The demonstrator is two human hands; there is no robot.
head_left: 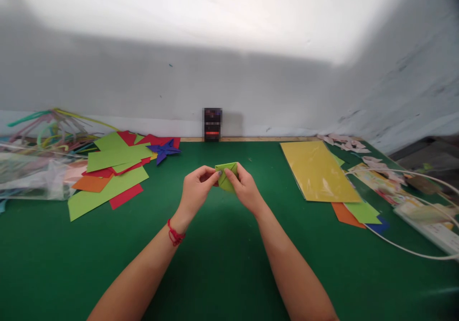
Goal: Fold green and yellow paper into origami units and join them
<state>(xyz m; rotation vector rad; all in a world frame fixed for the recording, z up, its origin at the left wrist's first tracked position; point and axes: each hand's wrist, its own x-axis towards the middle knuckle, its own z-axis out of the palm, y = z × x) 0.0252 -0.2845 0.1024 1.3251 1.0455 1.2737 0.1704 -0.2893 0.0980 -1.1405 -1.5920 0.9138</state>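
A small piece of folded green paper (226, 183) is held up between both hands over the middle of the green table (225, 263). My left hand (199, 187), with a red string bracelet at its wrist, pinches the paper's left edge between thumb and fingers. On the other side my right hand (245, 185) grips the right edge, its thumb pressed on the front face. Crease lines show on the paper's front. Fingers behind the paper are partly hidden.
Left: loose coloured sheets (107, 197), a blue folded paper star (164, 151), a clear plastic bag (39, 175) and pipe cleaners (53, 125). Back: a phone-like dark object (213, 125) against the wall. Right: a yellow paper pack (319, 173), a white cable (405, 249) and a power strip (426, 225).
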